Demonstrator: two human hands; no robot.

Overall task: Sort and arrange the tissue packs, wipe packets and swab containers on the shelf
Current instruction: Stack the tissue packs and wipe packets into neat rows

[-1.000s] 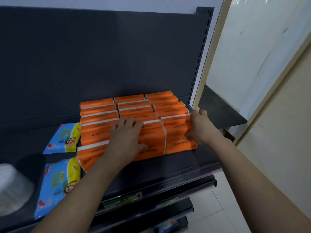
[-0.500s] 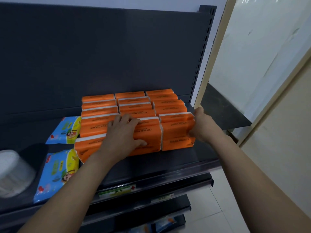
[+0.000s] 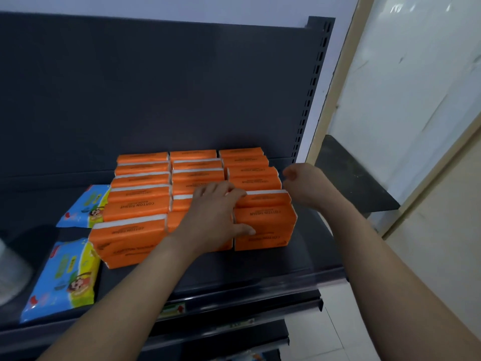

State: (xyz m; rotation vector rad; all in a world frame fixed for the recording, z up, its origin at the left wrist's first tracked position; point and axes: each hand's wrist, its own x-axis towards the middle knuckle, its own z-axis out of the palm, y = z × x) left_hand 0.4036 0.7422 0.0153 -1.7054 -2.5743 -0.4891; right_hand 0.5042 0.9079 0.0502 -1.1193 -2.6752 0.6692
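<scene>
Orange cotton tissue packs (image 3: 140,209) stand in three columns on the dark shelf (image 3: 234,277), running from the front to the back panel. My left hand (image 3: 213,217) lies flat on the front packs of the middle and right columns, fingers spread and thumb on the front right pack (image 3: 268,225). My right hand (image 3: 304,183) hovers just right of the stack, loosely curled, holding nothing and clear of the packs. Two blue wipe packets (image 3: 83,207) (image 3: 62,277) lie left of the stack. A blurred white swab container (image 3: 10,272) shows at the left edge.
The dark back panel (image 3: 156,87) rises behind the packs, with a slotted upright (image 3: 312,87) at its right end. A dark side ledge (image 3: 351,175) juts out on the right. Lower shelves with price labels (image 3: 174,308) run below.
My right hand has lifted off the right side of the stack and drawn back. My left hand has slid right, from the middle column onto the front right pack.
</scene>
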